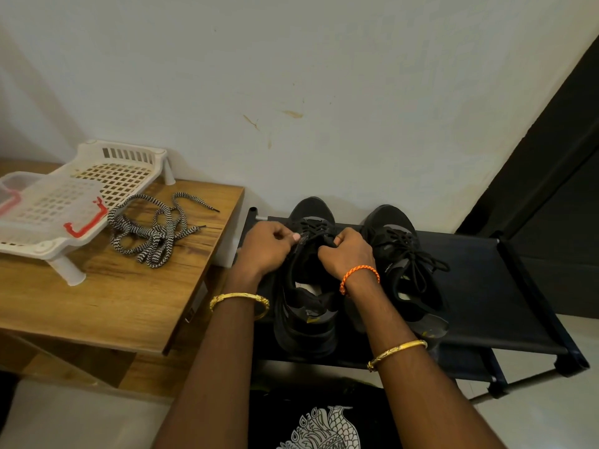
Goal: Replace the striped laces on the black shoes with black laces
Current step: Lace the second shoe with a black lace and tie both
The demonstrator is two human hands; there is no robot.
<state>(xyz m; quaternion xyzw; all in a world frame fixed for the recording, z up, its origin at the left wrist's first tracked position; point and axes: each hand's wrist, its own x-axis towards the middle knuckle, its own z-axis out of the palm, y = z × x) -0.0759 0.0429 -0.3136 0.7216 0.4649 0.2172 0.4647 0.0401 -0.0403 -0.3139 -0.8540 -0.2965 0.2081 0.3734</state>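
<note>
Both hands were up at the tongue of the left black shoe (306,306). The left hand (265,246) had its fingers curled in, pinching what looked like a bit of black lace (312,225) near the eyelets, and the right hand (346,251) was bunched tight around the tongue or lace on the other side; couldn't tell exactly which. That shoe sat on a dark fabric shoe rack (505,286) against the wall, toe pointing away. The right black shoe (405,267) was just beside it on the right, already threaded with black laces, loose ends flopped over its side. Off to the left, on the wooden desk (113,303), the striped laces (152,231) lay in a messy heap, well apart from the shoes. A white plastic basket rack (110,170) stood at the far left of the desk, with a clear lid with red clips (48,205) resting on it.
</note>
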